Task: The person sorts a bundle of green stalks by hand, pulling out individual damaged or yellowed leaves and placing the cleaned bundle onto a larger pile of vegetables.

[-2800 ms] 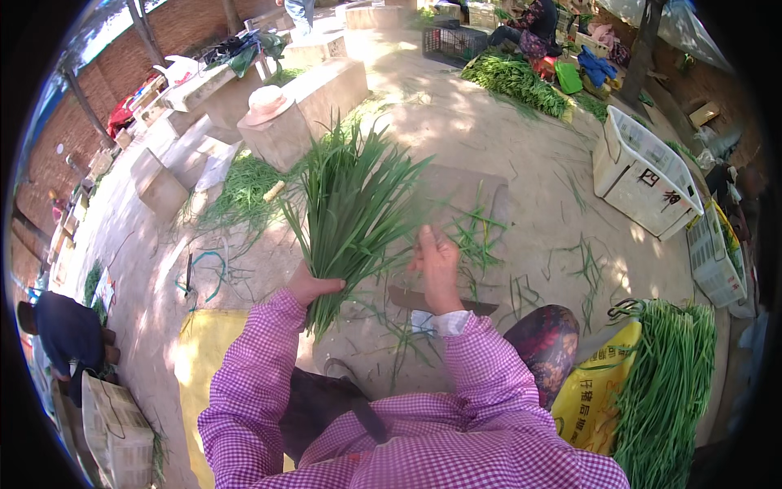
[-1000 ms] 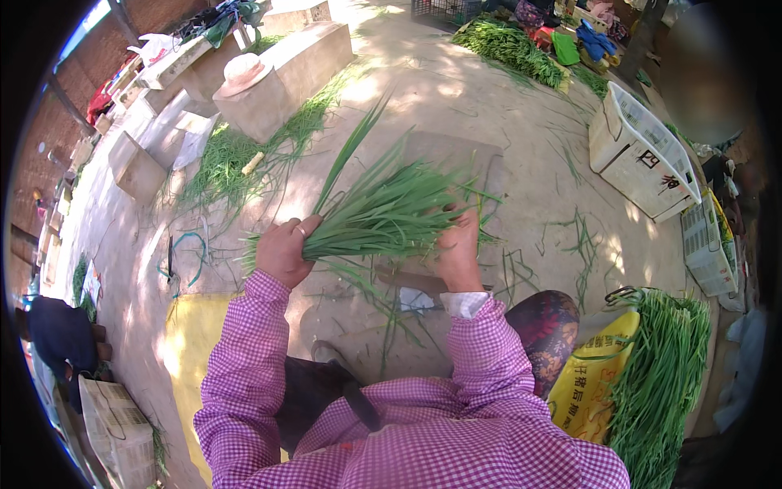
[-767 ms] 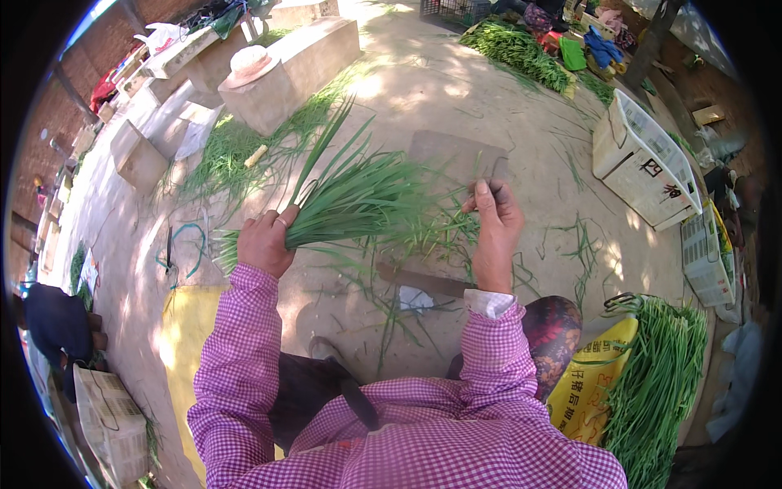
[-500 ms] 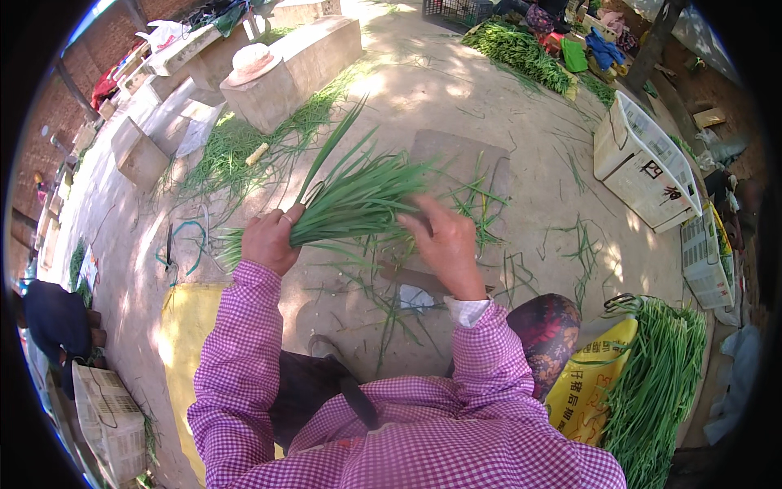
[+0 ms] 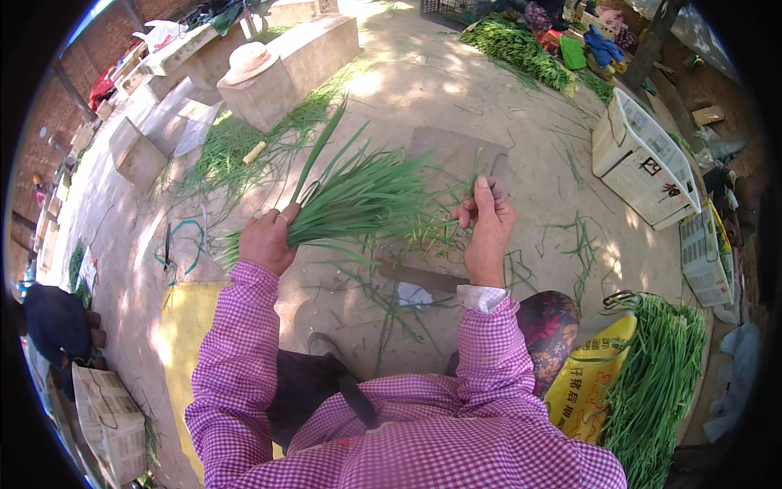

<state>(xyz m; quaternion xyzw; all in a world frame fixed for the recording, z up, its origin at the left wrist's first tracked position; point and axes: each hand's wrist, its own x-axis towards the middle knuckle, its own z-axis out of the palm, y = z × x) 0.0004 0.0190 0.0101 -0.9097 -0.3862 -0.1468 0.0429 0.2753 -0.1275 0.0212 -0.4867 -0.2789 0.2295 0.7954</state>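
My left hand (image 5: 269, 240) is closed around a bunch of green chives (image 5: 362, 200), whose long leaves fan out to the right above the ground. One broad leaf sticks up from the bunch beside my thumb. To the right of the leaf tips is my right hand (image 5: 491, 232), raised, its thumb and finger pinched on a thin chive blade (image 5: 476, 165). Beneath and between my hands, loose trimmed blades (image 5: 432, 232) lie scattered on the ground. A dark flat strip (image 5: 423, 275) and a small white scrap (image 5: 414, 294) lie near my knees.
A big heap of chives (image 5: 660, 375) rests on a yellow sack (image 5: 595, 371) at my right. White crates (image 5: 643, 167) stand beyond it. At left are a yellow sheet (image 5: 191, 326), a crate (image 5: 110, 420) and a bent-over person (image 5: 53, 322). A hat (image 5: 247, 63) sits on a stone block.
My right hand has drawn away from the leaf tips to the right and upward, now pinching a thin blade. My left hand and the bunch stay nearly in place.
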